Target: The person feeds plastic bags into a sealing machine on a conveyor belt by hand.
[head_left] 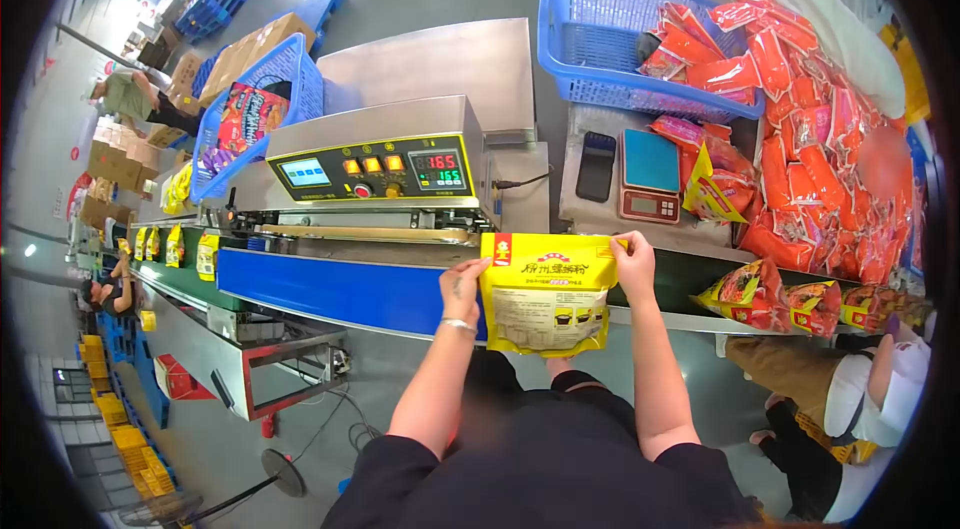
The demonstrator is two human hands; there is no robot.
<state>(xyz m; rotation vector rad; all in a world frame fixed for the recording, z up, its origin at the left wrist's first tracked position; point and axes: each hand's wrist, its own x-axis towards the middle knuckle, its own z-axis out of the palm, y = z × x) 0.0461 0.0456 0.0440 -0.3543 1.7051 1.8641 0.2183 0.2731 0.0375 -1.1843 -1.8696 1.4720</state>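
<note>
A yellow food pouch (550,294) with red-and-black printing hangs between my two hands, top edge up, at the right end of the blue conveyor belt (330,292). My left hand (461,295) is closed on its left edge near the top. With fingers pinched, my right hand (633,264) grips its upper right corner. Just behind the pouch stands a steel band sealer (375,154), its panel lit with red and green digits. Its guide strip (370,234) runs along the belt to the left of the pouch.
Several yellow pouches (207,257) stand on the green belt at left. Filled pouches (750,294) stand at right, near a person in white (890,384). Behind are a digital scale (650,177), a black phone-like device (597,167), a blue basket (590,34) and heaped red packets (815,169).
</note>
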